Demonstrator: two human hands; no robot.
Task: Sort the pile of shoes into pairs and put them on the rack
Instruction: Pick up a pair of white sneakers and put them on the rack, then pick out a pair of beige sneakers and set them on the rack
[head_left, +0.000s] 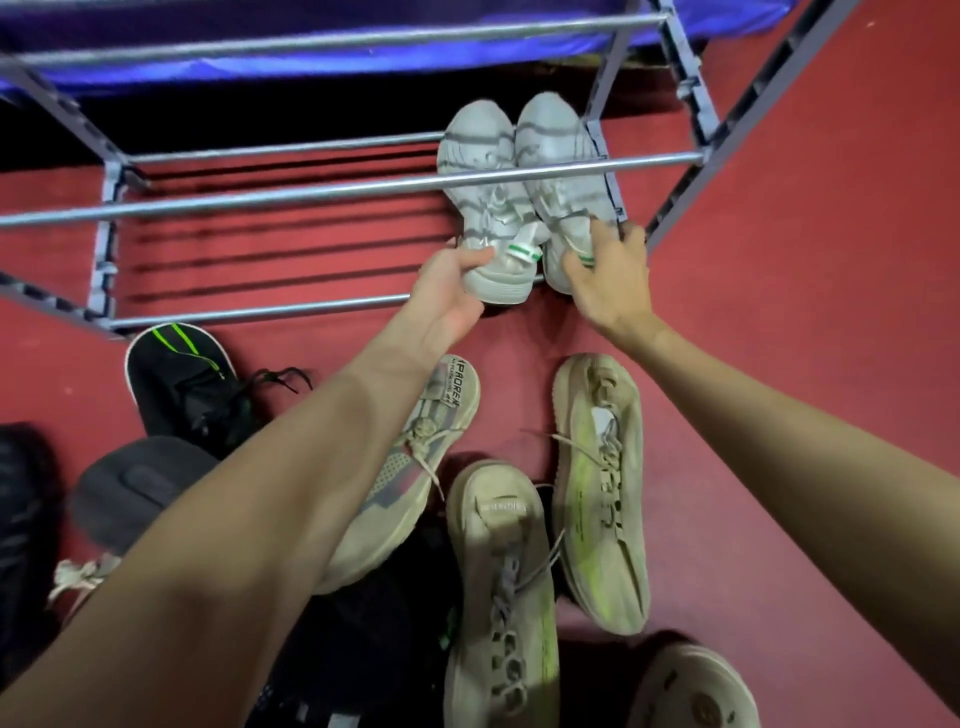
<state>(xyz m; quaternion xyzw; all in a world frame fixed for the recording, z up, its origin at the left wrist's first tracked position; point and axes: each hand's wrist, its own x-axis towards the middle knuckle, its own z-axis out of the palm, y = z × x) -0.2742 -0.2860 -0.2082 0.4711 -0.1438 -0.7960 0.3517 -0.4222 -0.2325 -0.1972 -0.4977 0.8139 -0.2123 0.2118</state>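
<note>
Two matching white sneakers with grey stripes lie side by side, toes away from me, on the lowest bars at the right end of the metal rack (332, 189). My left hand (452, 291) grips the heel of the left white sneaker (485, 208). My right hand (610, 278) holds the heel of the right white sneaker (558, 171). On the red floor below my arms lies the pile: a beige sneaker with yellow-green streak (602, 488), its match (501, 597), a beige-and-grey sneaker (410, 467) and a black sneaker with green stripes (182, 379).
The rack's grey side frames (691, 78) rise at right and left, and a blue-covered upper shelf (260, 57) spans the top. More dark shoes (135, 488) lie at lower left; a beige clog (696, 686) sits at the bottom right. Red carpet (805, 260) extends right.
</note>
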